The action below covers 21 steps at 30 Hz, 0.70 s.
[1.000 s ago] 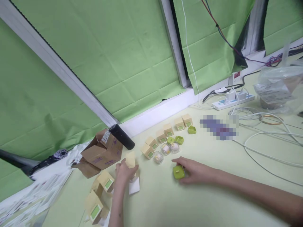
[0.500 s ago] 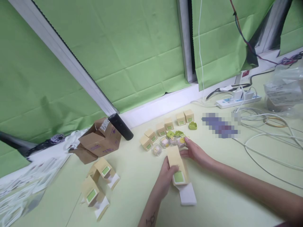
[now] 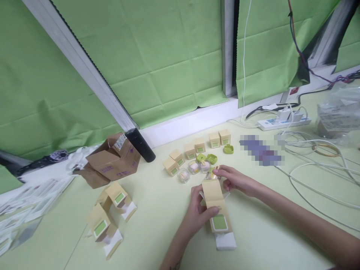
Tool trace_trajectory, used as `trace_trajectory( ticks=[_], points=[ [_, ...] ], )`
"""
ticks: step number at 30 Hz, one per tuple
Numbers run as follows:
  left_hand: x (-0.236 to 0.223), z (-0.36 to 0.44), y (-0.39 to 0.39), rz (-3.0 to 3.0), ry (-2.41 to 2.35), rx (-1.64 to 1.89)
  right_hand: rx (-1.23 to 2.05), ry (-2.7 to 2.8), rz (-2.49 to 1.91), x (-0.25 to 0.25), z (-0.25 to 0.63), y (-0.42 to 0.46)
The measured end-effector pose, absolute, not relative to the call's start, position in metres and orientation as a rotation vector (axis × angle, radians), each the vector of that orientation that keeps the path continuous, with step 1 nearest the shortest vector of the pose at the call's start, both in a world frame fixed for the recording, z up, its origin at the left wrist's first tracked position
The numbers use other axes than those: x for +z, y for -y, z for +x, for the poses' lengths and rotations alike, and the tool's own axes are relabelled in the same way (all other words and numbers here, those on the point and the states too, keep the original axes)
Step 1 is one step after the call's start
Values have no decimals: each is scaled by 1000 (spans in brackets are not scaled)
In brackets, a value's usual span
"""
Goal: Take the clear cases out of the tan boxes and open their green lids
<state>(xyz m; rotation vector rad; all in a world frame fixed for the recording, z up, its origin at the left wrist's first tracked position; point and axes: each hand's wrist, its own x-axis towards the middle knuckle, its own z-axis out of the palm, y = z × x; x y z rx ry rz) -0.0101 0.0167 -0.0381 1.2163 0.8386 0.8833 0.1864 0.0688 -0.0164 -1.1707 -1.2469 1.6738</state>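
Note:
My left hand [image 3: 198, 212] is wrapped round a small beige cardboard box [image 3: 216, 204] with a green label, thumb on its front. The box's top flap stands up and a white flap hangs out at its lower end. Just above it, my right hand [image 3: 234, 179] pinches a small clear-packed item [image 3: 212, 173] with yellow and green on it. Left of that lie several similar clear-packed rounded items, among them a clear-packed piece [image 3: 183, 175]. Green flower-shaped pieces [image 3: 212, 159] sit behind them, and a separate green dish [image 3: 228, 149] lies to the right.
Closed beige boxes [image 3: 190, 151] form a row at the back. Two open beige boxes [image 3: 101, 223] stand at left, near a brown carton [image 3: 112, 161] and a black cylinder [image 3: 140, 145]. Cables [image 3: 323, 165], a power strip [image 3: 284, 123] and a plastic bag [image 3: 337, 112] occupy the right.
My right hand has drawn the clear-packed item away from the group, towards the box. In my left hand the box has shifted slightly down and right, its top flap now showing raised.

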Motion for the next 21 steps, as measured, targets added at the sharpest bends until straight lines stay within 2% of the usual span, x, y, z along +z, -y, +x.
trace_trajectory(
  ticks=[14, 17, 21],
  points=[
    [-45, -5, -23, 989, -1109, 1202, 1488, 1748, -1081, -25, 178, -56],
    [-46, -8, -27, 968, -1174, 1366, 1146, 1901, -1015, -30, 176, -46],
    [-47, -13, -30, 921, -1210, 1464, 413, 2505, -512, -40, 169, -34]
  ],
)
